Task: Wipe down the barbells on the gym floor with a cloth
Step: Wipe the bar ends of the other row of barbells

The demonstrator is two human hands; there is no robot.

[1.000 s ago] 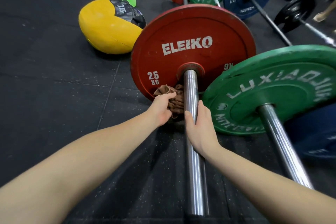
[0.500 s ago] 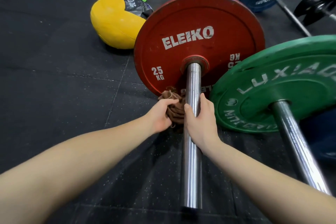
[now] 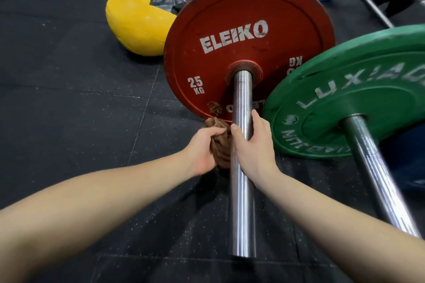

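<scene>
On the gym floor (image 3: pixel 69 99), red 25 kg plate (image 3: pixel 248 30) on barbell sleeve (image 3: pixel 242 202): heavy, rigid, likely rolls rather than lifts. Smooth steel, probably slick. Right hand (image 3: pixel 255 145) grips the sleeve; left hand (image 3: pixel 202 147) clutches bunched cloth (image 3: pixel 222 151) beside it. Cloth is soft, so wrap it round the sleeve.

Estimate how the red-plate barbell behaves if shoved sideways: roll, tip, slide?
Probably rolls: the red plate is round and stands on edge on the floor. Probably heavy; it is marked 25 KG. Rightward travel looks short, since the green plate sits close beside it.
</scene>
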